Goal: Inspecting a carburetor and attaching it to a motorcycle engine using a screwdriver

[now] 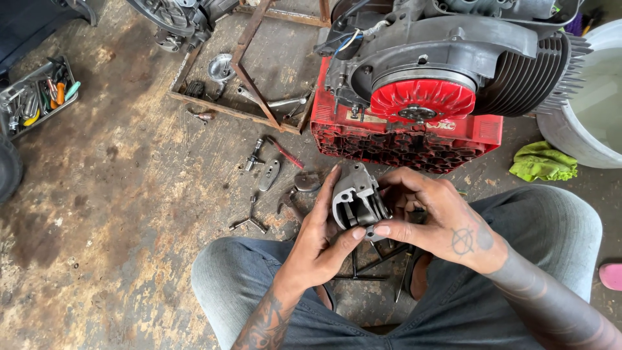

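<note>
- Because cupped from both sides over the lap, low centre of the frame: small grey cast-metal cylinder part (356,201), finned at its lower edge, ports and hollows turned up toward the camera, apparently for a close look.
- Left hand (322,241) curled under and around its left side, thumb across the lower edge, fingers closed on the casting.
- Right hand (433,217) wrapped on the right side, fingertips pinching the finned end, likewise closed on it.
- Propped on a red plastic crate (363,139), upper centre, perhaps to keep it off the ground: scooter engine (453,58), dark ribbed cooling fins, red vaned fan in a grey shroud.
- Scattered just left of the hands on stained, rough concrete floor (116,214): three-armed socket wrench (249,220), small bright metal fittings.
- Upper left edge: tray of hand tools (35,97), coloured handles.
- Right edge: crumpled yellow-green rag (543,162) beside a pale round tub (586,110).
</note>
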